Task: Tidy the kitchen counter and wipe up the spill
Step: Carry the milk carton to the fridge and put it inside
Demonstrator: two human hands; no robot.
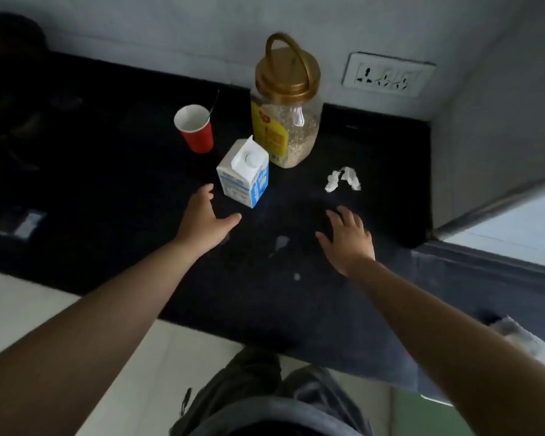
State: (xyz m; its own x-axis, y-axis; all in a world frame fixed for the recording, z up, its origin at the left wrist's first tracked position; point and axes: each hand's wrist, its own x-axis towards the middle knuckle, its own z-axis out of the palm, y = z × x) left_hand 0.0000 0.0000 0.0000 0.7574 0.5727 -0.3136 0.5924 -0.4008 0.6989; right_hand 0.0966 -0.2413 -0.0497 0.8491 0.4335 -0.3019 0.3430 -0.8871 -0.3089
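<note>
- The spill [281, 242] lies as pale, whitish patches on the black worktop [107, 184], between your two hands, with a smaller spot nearer the front edge.
- A crumpled white tissue [342, 178] lies on the worktop beyond your right hand, apart from it and to the right of the jar.
- Your left hand [203, 217] is spread wide and holds nothing; its fingertips reach close to the lower left side of the milk carton [243, 173], and you cannot tell from this view whether they touch it.
- Your right hand [348, 239] is also spread, palm down, empty, low over the worktop just right of the spill.
- The milk carton stands upright, white and blue, with a round cap on its sloped top.
- Just behind it stands a clear jar [286, 121] filled with oats, with a yellow label, a gold lid and a raised gold handle.
- To the jar's left stands a red paper cup [195, 129], white inside, with a thin spoon handle [214, 103] rising at its rim.
- A wall socket [387, 75] sits on the wall behind, to the right of the jar.
</note>
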